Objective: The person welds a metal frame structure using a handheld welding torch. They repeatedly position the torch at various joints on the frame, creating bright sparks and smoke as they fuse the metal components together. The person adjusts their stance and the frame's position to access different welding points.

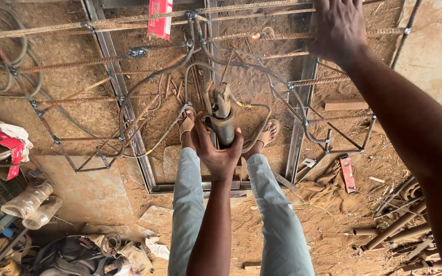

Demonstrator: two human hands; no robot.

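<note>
My left hand [217, 151] grips a grey welding electrode holder [221, 115], held upright between my sandalled feet [186, 124]. A dark cable [144, 84] loops away from the holder to the left. My right hand [339, 26] lies flat on a rusty rebar [277, 36] of the rebar cage at the top right, with its fingers spread and its fingertips cut off by the frame edge. A small glowing orange spot [255, 36] shows on that bar, left of my right hand. The cage rests on a steel angle frame [107, 51] on sandy ground.
A red spirit level [348, 174] lies on the sand to the right, near a wooden block [345, 104]. Rusty pipes [400, 227] are piled at the bottom right. Red boxes [1, 145], clear bottles [29, 202] and coiled hose [6, 56] crowd the left side.
</note>
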